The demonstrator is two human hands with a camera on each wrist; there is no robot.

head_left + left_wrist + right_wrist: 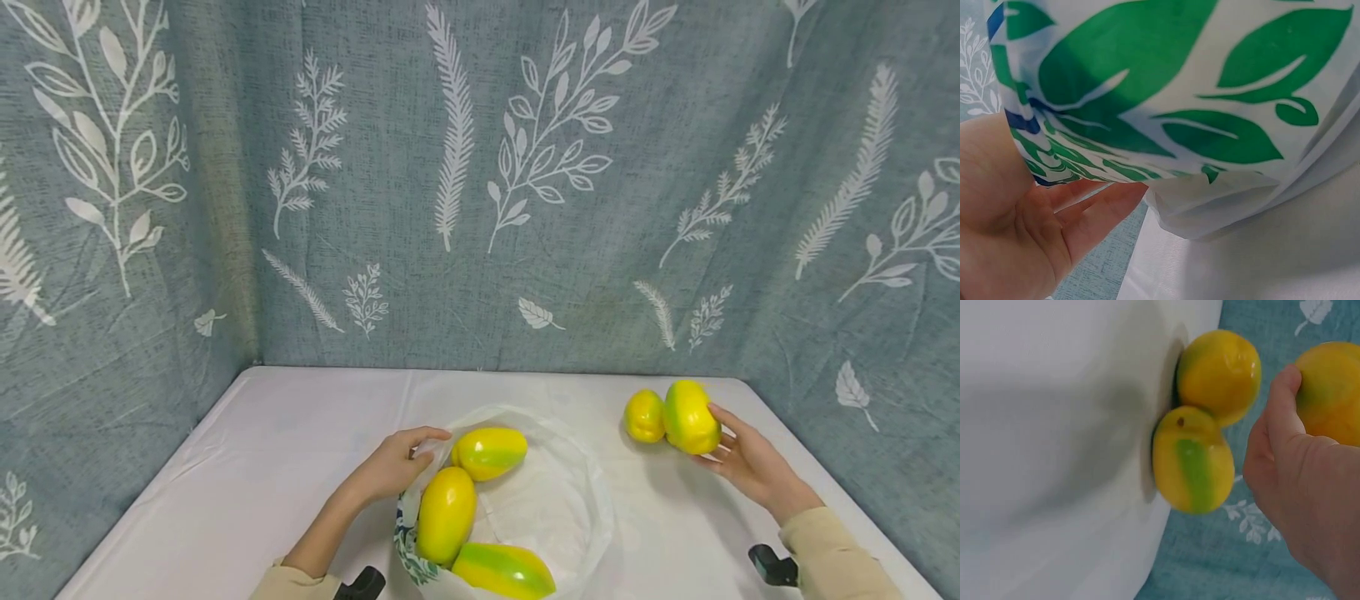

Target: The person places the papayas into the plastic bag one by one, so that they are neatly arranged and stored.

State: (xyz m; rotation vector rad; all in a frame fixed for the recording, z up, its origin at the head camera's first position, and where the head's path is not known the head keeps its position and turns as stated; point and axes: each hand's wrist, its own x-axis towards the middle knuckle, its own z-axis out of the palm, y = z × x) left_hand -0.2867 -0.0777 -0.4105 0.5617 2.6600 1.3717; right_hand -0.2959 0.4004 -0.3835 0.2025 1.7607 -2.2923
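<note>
My right hand (753, 462) grips a yellow-green mango (692, 417), held up off the table at the right. Beyond it, two more mangoes sit side by side on the white cloth: a nearer mango (1193, 469) and another mango (1219, 376). The head view shows just one of these, a mango (644, 416). At the rim of a white bag (596, 508) with green leaf print, my left hand (392, 465) holds the edge between thumb and fingers. Inside the wide-open bag lie an upper mango (490, 453), an upright mango (447, 515) and a lower mango (504, 571).
A white cloth covers the table (300, 417). Blue-green curtains (480, 167) with white leaf prints hang behind and along both sides. Dark wrist devices show near each sleeve (836, 550).
</note>
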